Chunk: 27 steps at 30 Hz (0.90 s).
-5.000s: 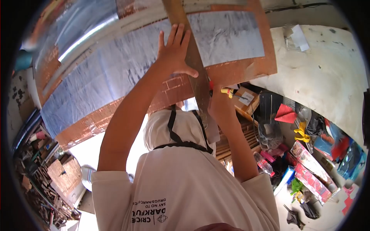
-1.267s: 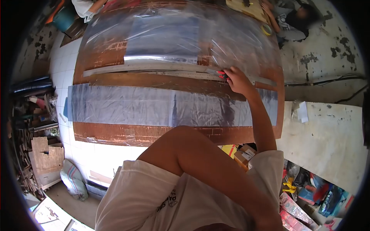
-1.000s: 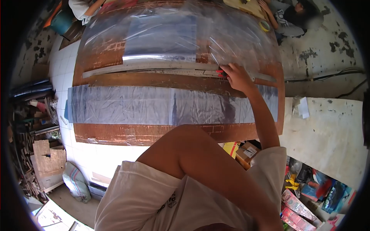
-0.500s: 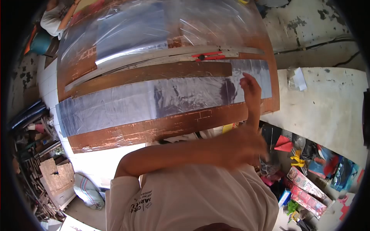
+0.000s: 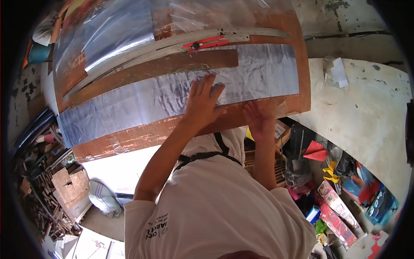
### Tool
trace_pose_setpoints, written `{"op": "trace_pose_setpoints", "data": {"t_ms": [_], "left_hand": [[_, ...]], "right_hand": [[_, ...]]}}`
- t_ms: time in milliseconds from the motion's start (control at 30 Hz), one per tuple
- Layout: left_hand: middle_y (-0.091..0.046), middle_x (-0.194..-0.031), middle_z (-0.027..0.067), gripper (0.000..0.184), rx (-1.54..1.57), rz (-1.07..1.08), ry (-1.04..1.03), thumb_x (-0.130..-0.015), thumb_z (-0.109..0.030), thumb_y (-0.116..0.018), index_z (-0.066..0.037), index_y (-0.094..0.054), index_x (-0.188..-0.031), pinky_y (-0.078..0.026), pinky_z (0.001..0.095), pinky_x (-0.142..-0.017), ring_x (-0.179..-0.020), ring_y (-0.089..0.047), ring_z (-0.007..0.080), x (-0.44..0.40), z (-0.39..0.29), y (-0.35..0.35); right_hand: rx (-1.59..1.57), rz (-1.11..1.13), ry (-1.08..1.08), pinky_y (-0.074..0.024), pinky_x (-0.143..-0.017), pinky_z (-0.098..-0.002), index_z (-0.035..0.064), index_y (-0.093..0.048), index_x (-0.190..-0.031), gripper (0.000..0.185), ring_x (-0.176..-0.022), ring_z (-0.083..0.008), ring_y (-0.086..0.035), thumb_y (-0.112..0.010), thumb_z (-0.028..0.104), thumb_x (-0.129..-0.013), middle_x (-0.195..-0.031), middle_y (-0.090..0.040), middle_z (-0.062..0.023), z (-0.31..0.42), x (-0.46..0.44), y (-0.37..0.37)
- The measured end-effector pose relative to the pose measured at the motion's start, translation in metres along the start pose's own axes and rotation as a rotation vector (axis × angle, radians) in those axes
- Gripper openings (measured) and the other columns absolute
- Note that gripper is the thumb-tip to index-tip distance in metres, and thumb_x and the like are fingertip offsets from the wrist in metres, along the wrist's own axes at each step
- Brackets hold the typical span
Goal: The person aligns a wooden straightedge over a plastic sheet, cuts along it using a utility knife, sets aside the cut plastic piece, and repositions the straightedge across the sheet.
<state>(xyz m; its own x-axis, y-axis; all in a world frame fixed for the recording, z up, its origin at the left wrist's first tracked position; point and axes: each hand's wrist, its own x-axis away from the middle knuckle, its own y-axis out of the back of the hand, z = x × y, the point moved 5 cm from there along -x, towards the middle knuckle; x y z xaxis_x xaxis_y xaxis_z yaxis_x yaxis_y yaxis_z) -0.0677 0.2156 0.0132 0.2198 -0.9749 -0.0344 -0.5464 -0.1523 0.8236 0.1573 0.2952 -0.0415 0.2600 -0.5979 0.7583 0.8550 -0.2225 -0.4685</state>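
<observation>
My left hand (image 5: pixel 202 101) lies with fingers spread on a long strip of shiny clear plastic (image 5: pixel 129 103) along the near side of the brown tabletop (image 5: pixel 112 144). At the table's front edge is my right hand (image 5: pixel 259 120), palm partly showing and fingers extended, with nothing visible in it. Beyond the left fingertips, a flat brown wooden strip (image 5: pixel 172 67) rests along the plastic. Behind it lie long metal rulers (image 5: pixel 258 32). A red cutter with a black knob (image 5: pixel 205 44) sits on top of them.
A larger plastic sheet (image 5: pixel 116 34) covers the table's far part. To the right stands a pale worn board (image 5: pixel 358 99) with a white paper piece (image 5: pixel 339 72). Scrap wood (image 5: pixel 43 190) is piled at left, and mixed packaging (image 5: pixel 338 216) lies lower right. Another person's arm (image 5: pixel 58 21) shows at upper left.
My left hand has swung from across my body onto the plastic strip. My right hand has drawn back from the strip to the table's front edge. The view has shifted.
</observation>
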Motion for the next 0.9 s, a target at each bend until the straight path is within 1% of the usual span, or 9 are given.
{"op": "trace_pose_setpoints", "data": {"t_ms": [100,333,400,433,500,600,733,800,900], "left_hand": [[-0.035,-0.159,0.0163,0.08,-0.02,0.028,0.058,-0.071,-0.039,-0.087,-0.012,-0.057,-0.14,-0.022,0.0571,-0.123,-0.152,-0.027,0.0352,0.0,-0.001,-0.008],[-0.032,-0.163,0.0145,0.082,-0.104,-0.008,0.071,-0.073,-0.046,-0.084,-0.014,-0.055,-0.143,-0.022,0.0577,-0.123,-0.153,-0.026,0.0346,0.003,0.002,-0.021],[-0.032,-0.164,0.014,0.083,-0.116,-0.038,0.056,-0.073,-0.048,-0.084,-0.015,-0.055,-0.144,-0.022,0.0582,-0.123,-0.153,-0.027,0.0346,0.005,0.004,-0.025],[-0.032,-0.164,0.014,0.083,-0.123,-0.047,0.059,-0.073,-0.048,-0.084,-0.015,-0.055,-0.144,-0.022,0.0582,-0.123,-0.153,-0.027,0.0346,0.005,0.006,-0.027],[-0.032,-0.163,0.015,0.078,-0.094,-0.064,0.051,-0.076,-0.047,-0.081,-0.015,-0.055,-0.142,-0.021,0.0577,-0.124,-0.153,-0.027,0.0335,0.007,0.006,-0.028],[-0.03,-0.164,0.0155,0.078,-0.095,-0.059,0.06,-0.078,-0.05,-0.079,-0.016,-0.054,-0.144,-0.02,0.0578,-0.124,-0.154,-0.025,0.0338,0.007,0.006,-0.029],[-0.03,-0.164,0.0155,0.078,-0.115,-0.088,0.059,-0.079,-0.051,-0.079,-0.017,-0.054,-0.144,-0.019,0.0584,-0.124,-0.154,-0.024,0.0342,0.007,0.006,-0.033],[-0.036,-0.161,0.0139,0.083,-0.141,-0.147,0.043,-0.073,-0.051,-0.083,-0.017,-0.055,-0.143,-0.024,0.0611,-0.12,-0.151,-0.031,0.0354,0.007,0.005,-0.033],[-0.036,-0.16,0.0147,0.083,-0.175,-0.154,0.055,-0.074,-0.051,-0.082,-0.018,-0.053,-0.144,-0.024,0.0612,-0.12,-0.151,-0.031,0.0356,0.005,-0.001,-0.031]], "right_hand": [[0.021,-0.028,-0.026,-0.0514,-0.108,-0.05,-0.0083,-0.046,-0.14,0.05,-0.119,-0.0373,-0.061,-0.06,0.008,-0.094,-0.132,-0.059,-0.0251,0.003,-0.005,0.0],[-0.004,0.018,-0.081,-0.0502,-0.109,-0.0495,-0.0105,-0.046,-0.138,0.051,-0.119,-0.0371,-0.061,-0.058,0.012,-0.095,-0.128,-0.06,-0.0245,0.011,0.001,-0.01],[-0.052,-0.035,-0.13,-0.0523,-0.102,-0.0462,-0.007,-0.048,-0.139,0.051,-0.114,-0.0325,-0.063,-0.058,0.016,-0.094,-0.128,-0.062,-0.0203,0.011,-0.001,-0.01],[-0.048,-0.024,-0.131,-0.0523,-0.102,-0.0462,-0.007,-0.048,-0.139,0.051,-0.114,-0.0325,-0.063,-0.058,0.016,-0.094,-0.128,-0.062,-0.0203,0.011,0.0,-0.014],[0.024,-0.052,-0.134,-0.0517,-0.093,-0.0421,-0.0029,-0.051,-0.138,0.049,-0.107,-0.0272,-0.064,-0.058,0.018,-0.093,-0.127,-0.064,-0.0148,0.01,0.007,-0.017],[0.0,-0.054,-0.15,-0.0495,-0.088,-0.04,0.0008,-0.053,-0.137,0.048,-0.099,-0.0239,-0.064,-0.059,0.017,-0.092,-0.126,-0.065,-0.0101,0.007,0.008,-0.017],[-0.061,0.01,-0.182,-0.0488,-0.092,-0.0424,0.0019,-0.055,-0.135,0.047,-0.104,-0.0248,-0.062,-0.06,0.014,-0.089,-0.122,-0.065,-0.0096,0.005,0.003,-0.012],[-0.057,-0.034,-0.18,-0.0488,-0.097,-0.0438,0.001,-0.063,-0.123,0.036,-0.107,-0.0256,-0.063,-0.061,0.014,-0.09,-0.123,-0.065,-0.0092,0.005,0.004,-0.012],[-0.033,-0.004,-0.155,-0.0474,-0.102,-0.0448,0.0019,-0.064,-0.119,0.033,-0.111,-0.0271,-0.061,-0.062,0.012,-0.088,-0.122,-0.064,-0.01,0.009,0.01,-0.022]]}}
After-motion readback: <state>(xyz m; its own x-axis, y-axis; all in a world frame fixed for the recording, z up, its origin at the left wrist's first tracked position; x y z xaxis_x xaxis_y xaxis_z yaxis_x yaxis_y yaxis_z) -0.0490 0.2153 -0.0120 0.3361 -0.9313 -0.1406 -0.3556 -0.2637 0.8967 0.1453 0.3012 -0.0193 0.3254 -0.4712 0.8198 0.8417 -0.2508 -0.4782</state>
